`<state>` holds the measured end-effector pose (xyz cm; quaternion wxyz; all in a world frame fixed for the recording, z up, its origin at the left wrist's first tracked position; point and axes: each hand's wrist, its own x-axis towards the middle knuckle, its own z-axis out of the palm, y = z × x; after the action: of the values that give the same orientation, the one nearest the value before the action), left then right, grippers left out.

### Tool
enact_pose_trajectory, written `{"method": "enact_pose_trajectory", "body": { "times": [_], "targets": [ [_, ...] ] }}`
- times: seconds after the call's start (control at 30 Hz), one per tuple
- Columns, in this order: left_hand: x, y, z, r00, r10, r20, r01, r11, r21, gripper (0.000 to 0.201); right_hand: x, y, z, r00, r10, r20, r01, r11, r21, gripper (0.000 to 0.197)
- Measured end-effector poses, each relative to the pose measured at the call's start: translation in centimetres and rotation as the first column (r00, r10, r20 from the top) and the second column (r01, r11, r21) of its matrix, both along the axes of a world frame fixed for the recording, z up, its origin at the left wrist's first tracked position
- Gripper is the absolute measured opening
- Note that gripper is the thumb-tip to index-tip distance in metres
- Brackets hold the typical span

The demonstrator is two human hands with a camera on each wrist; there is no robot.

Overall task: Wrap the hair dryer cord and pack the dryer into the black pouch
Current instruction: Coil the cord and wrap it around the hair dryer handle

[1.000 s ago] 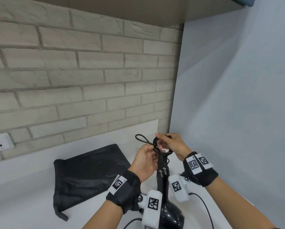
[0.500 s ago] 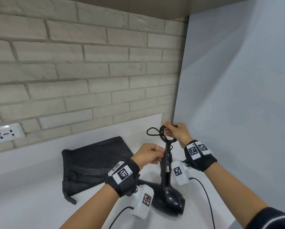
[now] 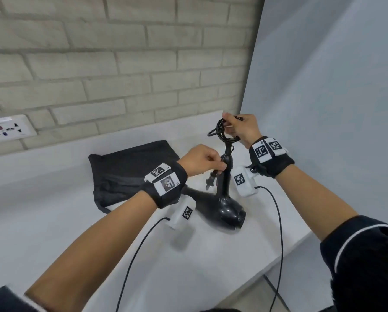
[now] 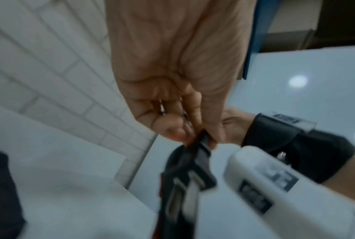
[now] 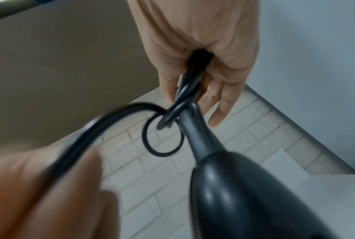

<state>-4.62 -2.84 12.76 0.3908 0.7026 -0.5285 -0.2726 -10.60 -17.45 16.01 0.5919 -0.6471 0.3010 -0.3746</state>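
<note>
On the bench: your dryer (image 3: 227, 208) stands with its body down on the white bench (image 3: 53, 221) and its handle pointing up, between your two wrists.
Cord: the cord (image 3: 222, 131) is gathered in loops at the top of the handle; one loop sticks out to the left of the bundle.
Right grip: your right hand (image 3: 242, 129) is closed round the coiled cord at the handle top, fingers curled over the loops; the right wrist view shows the coils pinched between thumb and fingers.
Left grip: your left hand (image 3: 199, 159) pinches the cord just above the plug (image 3: 211, 180), beside the handle; the plug's prongs hang below your fingers.
Pouch: your pouch (image 3: 130, 172) lies flat on the bench to the left of the dryer, just behind your left wrist. You cannot tell from these views whether its mouth is open, and nothing of its inside shows.
In the way: your left wrist and its white camera unit (image 3: 181, 213) cover the near right corner of the pouch and part of the dryer's body.
Around: a socket plate (image 3: 7, 129) sits on the brick wall (image 3: 121, 64) at far left, well apart from the pouch; a plain grey panel (image 3: 323, 109) closes the right side, near your right hand.
Wires: thin black wires (image 3: 278, 221) run from both wrist units across the bench towards you.
</note>
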Motion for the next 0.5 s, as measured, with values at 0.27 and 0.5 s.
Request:
{"method": "enact_pose_trajectory", "body": {
  "times": [0.27,0.5],
  "targets": [
    [-0.4,3.4,-5.0,0.989,-0.115,0.09,0.082,0.948,0.307,0.021,0.4,1.4,0.2,0.999,0.044,0.014,-0.043,0.998,-0.042,0.028],
    [2.3,3.3,-2.1,0.986,0.099,-0.13,-0.063,0.964,0.259,0.031,-0.1,2.3,0.5,0.997,0.039,-0.062,-0.046,0.992,-0.121,0.027]
  ]
}}
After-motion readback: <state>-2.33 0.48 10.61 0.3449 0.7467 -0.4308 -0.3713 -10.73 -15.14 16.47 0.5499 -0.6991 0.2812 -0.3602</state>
